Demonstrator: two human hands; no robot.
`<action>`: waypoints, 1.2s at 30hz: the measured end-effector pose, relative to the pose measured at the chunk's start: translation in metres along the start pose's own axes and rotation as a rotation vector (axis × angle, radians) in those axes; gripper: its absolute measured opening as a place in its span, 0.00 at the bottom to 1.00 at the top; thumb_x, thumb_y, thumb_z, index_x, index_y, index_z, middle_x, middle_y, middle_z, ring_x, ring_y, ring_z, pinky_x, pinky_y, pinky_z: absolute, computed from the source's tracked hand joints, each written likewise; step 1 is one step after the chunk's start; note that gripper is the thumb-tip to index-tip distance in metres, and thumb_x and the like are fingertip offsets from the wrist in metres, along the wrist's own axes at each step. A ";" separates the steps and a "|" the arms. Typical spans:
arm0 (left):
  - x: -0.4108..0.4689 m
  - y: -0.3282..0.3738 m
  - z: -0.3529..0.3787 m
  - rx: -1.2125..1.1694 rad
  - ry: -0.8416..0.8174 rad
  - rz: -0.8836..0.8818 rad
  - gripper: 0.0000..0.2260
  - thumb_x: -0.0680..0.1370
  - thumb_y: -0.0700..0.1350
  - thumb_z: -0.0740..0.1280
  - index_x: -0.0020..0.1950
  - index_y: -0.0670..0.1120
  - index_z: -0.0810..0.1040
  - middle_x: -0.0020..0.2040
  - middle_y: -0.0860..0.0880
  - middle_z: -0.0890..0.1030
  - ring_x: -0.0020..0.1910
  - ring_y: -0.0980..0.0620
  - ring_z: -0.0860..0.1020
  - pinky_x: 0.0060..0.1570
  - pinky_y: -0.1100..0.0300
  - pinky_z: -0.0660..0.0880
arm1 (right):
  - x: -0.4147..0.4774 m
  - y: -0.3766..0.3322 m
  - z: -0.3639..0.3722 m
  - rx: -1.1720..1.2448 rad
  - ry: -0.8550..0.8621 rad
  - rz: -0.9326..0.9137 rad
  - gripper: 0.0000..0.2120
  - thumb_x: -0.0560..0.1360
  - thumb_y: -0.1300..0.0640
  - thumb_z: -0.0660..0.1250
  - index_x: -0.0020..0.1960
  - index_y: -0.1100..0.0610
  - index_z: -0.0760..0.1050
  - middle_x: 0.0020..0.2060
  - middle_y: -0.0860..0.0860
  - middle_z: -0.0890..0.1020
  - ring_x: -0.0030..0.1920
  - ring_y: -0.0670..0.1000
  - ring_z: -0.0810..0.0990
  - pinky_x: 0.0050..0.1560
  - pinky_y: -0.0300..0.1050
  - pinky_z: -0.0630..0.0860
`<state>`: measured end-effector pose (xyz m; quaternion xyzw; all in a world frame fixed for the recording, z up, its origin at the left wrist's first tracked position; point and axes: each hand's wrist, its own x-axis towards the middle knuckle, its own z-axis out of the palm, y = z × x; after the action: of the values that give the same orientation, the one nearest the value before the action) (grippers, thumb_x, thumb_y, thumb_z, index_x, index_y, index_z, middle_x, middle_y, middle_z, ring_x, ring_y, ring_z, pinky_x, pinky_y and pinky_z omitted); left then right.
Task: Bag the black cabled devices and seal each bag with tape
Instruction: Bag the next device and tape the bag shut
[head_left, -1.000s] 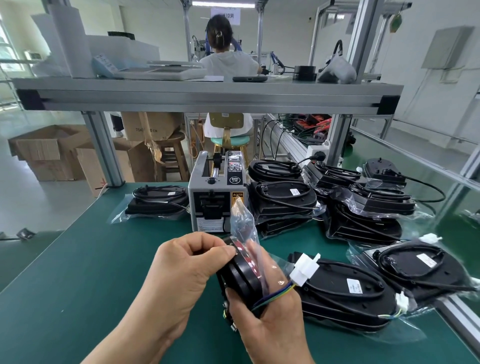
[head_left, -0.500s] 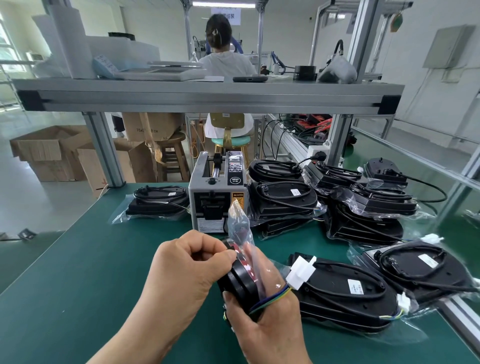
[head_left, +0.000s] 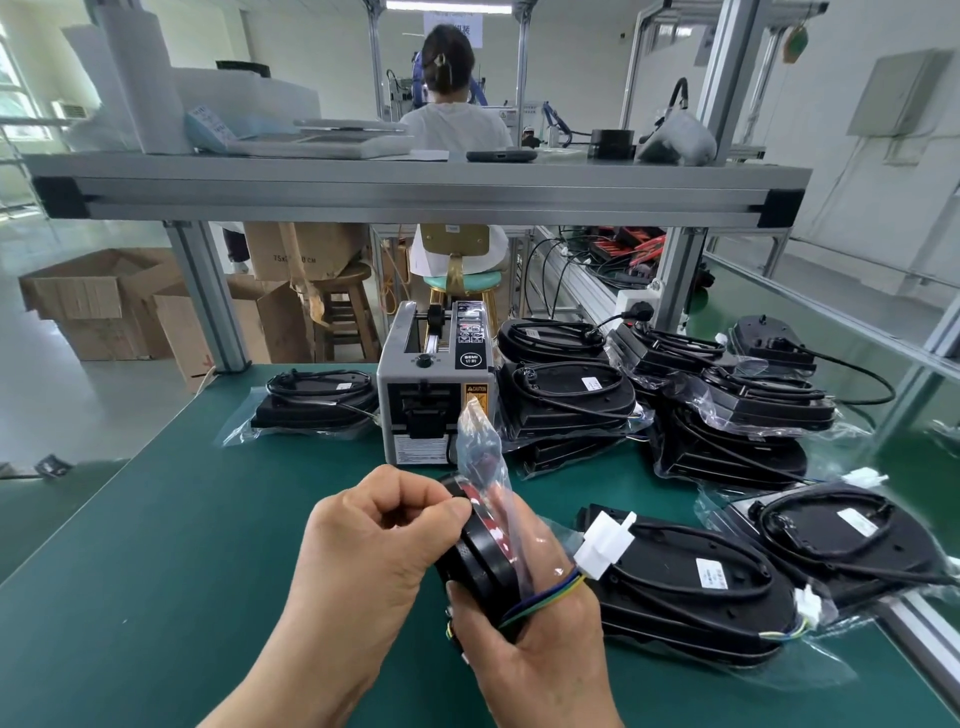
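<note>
Hardly anything has shifted in the last second: the loose top of the clear bag (head_left: 480, 452) has leaned a touch leftward, and the hands have barely moved. The left hand (head_left: 374, 551) is curled, thumb and forefinger pinching the bag's edge at the rim of the round black device (head_left: 475, 564). The device is held on edge above the green bench (head_left: 156, 571), in front of the tape dispenser (head_left: 434, 395). The right hand (head_left: 535, 660) grasps it from below, fingers wrapped round body, film and coloured wires (head_left: 540, 597) together. The white connector (head_left: 605, 543) juts out rightward, apparently outside the film.

I cannot tell how deep the device sits. A hard tug could split the thin film on the rim. Sealing now would likely trap the wires or leave the connector out.
</note>
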<state>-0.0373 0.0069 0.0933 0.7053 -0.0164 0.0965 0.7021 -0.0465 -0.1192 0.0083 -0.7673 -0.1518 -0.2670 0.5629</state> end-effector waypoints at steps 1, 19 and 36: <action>0.002 0.000 0.000 -0.069 -0.017 -0.033 0.07 0.64 0.43 0.79 0.33 0.45 0.82 0.31 0.49 0.79 0.32 0.56 0.74 0.38 0.68 0.73 | -0.001 0.001 0.000 0.010 0.003 0.016 0.36 0.69 0.59 0.71 0.73 0.37 0.67 0.63 0.43 0.80 0.60 0.48 0.82 0.56 0.48 0.81; -0.003 0.005 0.000 0.142 0.015 0.051 0.09 0.68 0.38 0.76 0.31 0.49 0.81 0.26 0.56 0.74 0.26 0.61 0.69 0.29 0.74 0.67 | -0.004 0.001 0.003 0.035 0.000 0.030 0.37 0.68 0.56 0.71 0.73 0.33 0.65 0.66 0.42 0.78 0.62 0.46 0.81 0.57 0.51 0.81; -0.003 -0.009 -0.003 0.072 0.084 -0.011 0.13 0.63 0.48 0.78 0.43 0.60 0.79 0.34 0.59 0.75 0.32 0.62 0.71 0.34 0.73 0.70 | -0.003 0.004 0.003 -0.013 -0.008 -0.019 0.36 0.69 0.59 0.70 0.73 0.39 0.67 0.64 0.45 0.78 0.60 0.50 0.82 0.54 0.49 0.82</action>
<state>-0.0393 0.0096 0.0840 0.7256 0.0207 0.1227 0.6768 -0.0456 -0.1177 0.0026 -0.7704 -0.1598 -0.2702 0.5548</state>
